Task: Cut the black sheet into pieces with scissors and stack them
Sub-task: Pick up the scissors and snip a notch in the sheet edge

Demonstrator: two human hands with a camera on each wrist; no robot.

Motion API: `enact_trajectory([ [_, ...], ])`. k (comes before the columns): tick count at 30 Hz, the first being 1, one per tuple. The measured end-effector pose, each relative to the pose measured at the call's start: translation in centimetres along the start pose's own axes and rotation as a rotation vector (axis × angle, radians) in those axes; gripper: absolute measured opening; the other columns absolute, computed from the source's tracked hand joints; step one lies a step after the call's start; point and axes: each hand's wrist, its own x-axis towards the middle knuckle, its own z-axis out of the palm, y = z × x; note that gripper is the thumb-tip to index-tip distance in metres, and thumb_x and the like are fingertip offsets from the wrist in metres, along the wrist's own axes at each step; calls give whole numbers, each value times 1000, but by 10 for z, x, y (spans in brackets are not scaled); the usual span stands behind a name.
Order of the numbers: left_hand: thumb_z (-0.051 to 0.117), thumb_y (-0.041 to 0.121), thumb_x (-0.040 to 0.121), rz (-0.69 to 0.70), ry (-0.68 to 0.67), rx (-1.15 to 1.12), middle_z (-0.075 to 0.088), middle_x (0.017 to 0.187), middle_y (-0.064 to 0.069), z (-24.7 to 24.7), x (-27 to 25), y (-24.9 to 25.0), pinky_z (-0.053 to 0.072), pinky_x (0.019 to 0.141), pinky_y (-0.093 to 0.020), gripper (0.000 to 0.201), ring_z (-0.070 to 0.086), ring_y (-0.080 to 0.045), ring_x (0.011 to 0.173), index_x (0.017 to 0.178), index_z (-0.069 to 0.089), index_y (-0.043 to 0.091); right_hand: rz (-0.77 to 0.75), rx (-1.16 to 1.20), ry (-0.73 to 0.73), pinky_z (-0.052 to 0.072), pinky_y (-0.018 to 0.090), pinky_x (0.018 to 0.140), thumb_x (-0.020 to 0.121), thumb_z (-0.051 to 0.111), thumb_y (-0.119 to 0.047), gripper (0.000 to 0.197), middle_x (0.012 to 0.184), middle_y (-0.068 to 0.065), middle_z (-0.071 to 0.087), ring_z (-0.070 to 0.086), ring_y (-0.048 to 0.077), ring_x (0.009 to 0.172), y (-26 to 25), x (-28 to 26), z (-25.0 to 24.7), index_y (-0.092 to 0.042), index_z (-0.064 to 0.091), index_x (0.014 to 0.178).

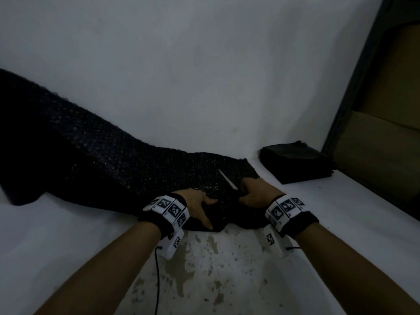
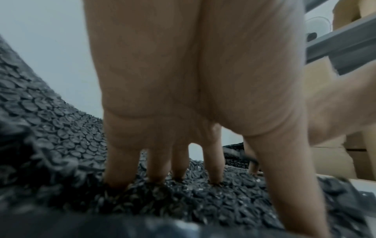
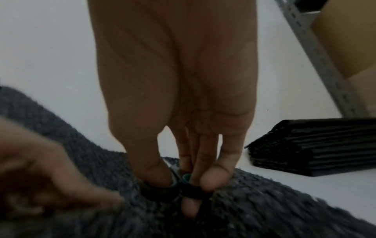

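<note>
1. One black sheet (image 1: 95, 155) lies on the white bench (image 1: 341, 201), long axis running from the frame's left edge to lower centre.
2. One pair of scissors (image 1: 228, 179): the blade points toward the upper left.
3. Right hand (image 1: 259, 193) grasps the scissor handles.
4. Left hand (image 1: 195, 203) presses the sheet, fingers straight.
5. One stack of black pieces (image 1: 295, 162), right of centre; piece count apparently unreadable.

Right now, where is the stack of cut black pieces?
In the head view the stack of cut black pieces lies on the white surface at the far right, beyond the right hand, beside the cardboard boxes.
</note>
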Motion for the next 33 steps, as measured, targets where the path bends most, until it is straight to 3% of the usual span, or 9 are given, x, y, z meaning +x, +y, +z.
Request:
enact_trajectory([
  [6,68,66,80,-3,-6,37,6,167,2,8,-1,-4,20,120,-37,99,15,-23,151,158,15,36,49,16,-34,50,42,87,95,58,-27,32,125,22,52,57,37,110,13,4,12,-9,42,117],
  [12,64,72,78,-36,-50,66,9,166,1,10,-13,-14,25,120,-42,95,20,-25,150,156,15,45,81,-14,-62,49,45,95,97,54,-21,48,134,23,49,55,38,118,27,10,15,-8,34,139],
  [18,64,67,82,0,-43,60,13,166,2,12,-11,-9,25,120,-41,84,22,-24,149,153,23,47,93,-24,-60,49,43,94,96,55,-23,27,128,23,53,56,36,114,44,4,7,-12,39,115],
  [22,58,61,91,21,-25,83,32,159,-5,10,-7,7,39,111,-38,76,40,-26,139,156,26,37,90,230,126,41,31,74,98,58,-24,23,106,16,57,55,25,94,50,-2,7,-8,42,103],
  [24,58,59,92,31,-16,78,35,157,-5,9,-5,8,41,109,-36,75,43,-26,135,156,26,36,72,377,178,43,31,77,97,62,-32,26,101,12,59,56,23,91,44,-9,4,-9,50,102],
  [26,59,58,92,53,-6,71,37,156,-4,10,-6,7,42,107,-35,73,44,-26,134,155,29,37,28,401,113,50,32,82,96,64,-32,24,98,10,65,61,23,93,35,-18,3,-9,61,102],
  [29,62,55,92,91,18,46,40,154,-1,12,-8,3,42,106,-32,68,45,-24,134,152,35,37,25,307,-69,46,24,61,97,62,-30,28,75,4,64,62,19,74,25,-30,10,-15,63,74],
  [30,63,52,92,110,42,10,44,151,0,13,-8,0,43,105,-30,64,48,-22,131,149,41,37,41,307,-85,44,23,59,98,61,-32,29,75,4,62,61,19,74,25,-32,15,-14,63,74],
  [33,69,42,91,174,111,-168,61,135,7,17,-8,-6,46,102,-27,42,56,-13,121,132,63,34,69,327,-51,43,24,75,97,62,-37,20,92,5,62,62,25,95,29,-34,23,-18,62,91],
])
